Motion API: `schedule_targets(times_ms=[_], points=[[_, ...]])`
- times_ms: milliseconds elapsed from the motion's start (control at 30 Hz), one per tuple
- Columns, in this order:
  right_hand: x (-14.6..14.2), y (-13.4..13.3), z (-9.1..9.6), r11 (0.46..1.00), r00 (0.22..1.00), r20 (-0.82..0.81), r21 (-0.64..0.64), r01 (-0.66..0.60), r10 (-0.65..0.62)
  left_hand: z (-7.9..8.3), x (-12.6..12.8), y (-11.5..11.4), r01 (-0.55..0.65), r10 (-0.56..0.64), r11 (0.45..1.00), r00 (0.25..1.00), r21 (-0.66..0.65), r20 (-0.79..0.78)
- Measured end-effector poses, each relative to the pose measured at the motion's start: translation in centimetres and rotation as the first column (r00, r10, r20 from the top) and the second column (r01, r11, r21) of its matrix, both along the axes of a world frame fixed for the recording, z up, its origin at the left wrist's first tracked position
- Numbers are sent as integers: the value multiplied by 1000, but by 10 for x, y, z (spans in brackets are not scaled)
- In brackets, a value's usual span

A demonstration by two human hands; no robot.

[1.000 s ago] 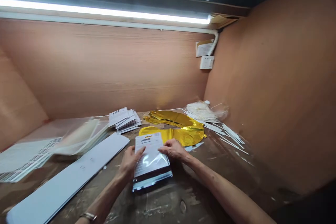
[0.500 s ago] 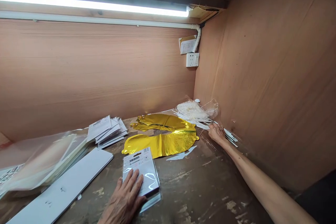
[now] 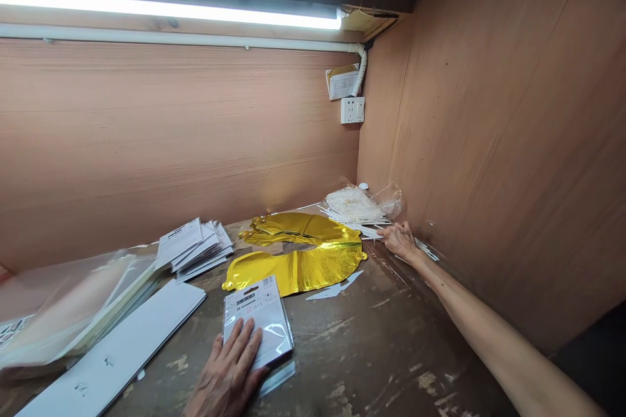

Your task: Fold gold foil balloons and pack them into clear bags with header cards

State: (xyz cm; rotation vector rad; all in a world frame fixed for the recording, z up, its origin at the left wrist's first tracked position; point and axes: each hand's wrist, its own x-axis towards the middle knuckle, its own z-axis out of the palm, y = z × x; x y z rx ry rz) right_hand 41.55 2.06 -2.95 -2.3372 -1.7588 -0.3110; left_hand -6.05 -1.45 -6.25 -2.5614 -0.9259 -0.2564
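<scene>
My left hand (image 3: 232,365) lies with its fingers spread on a white flat package (image 3: 261,322), which has a hang slot, a barcode and small print. At the right, beside the side wall, my right hand (image 3: 400,241) has its fingers curled down and pinched among thin white sticks (image 3: 369,230). Several stick ends show on both sides of this hand, and its fingertips are partly hidden. A clear bag of white sticks (image 3: 355,203) lies just behind it. Between my hands and further back, a shiny gold foil balloon (image 3: 313,267) is spread flat, curved and uninflated.
A fanned pile of white packages (image 3: 195,247) lies at the back left. Clear plastic sleeves (image 3: 98,306) and a long white card strip (image 3: 122,345) cover the left side. Pale paper scraps (image 3: 337,287) lie by the foil. Wooden walls (image 3: 464,143) close in the worn brown table (image 3: 352,352).
The view has shifted slightly, moving the scene left. My right hand has shifted a little over the sticks, and its fingers look more tightly pinched. My left hand stays on the package.
</scene>
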Motion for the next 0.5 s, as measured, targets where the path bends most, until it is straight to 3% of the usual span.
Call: schedule_targets(times_ms=[233, 367, 500], points=[[-5, -3, 5, 991, 993, -70, 105, -84, 91, 6, 6, -3, -22, 21, 1000, 999, 3, 33], [-7, -25, 8, 979, 977, -206, 205, -7, 50, 4, 6, -1, -34, 37, 998, 999, -57, 40], [-9, -60, 7, 972, 907, -422, 203, 115, -19, 12, 9, -5, -42, 47, 983, 999, -179, 23]])
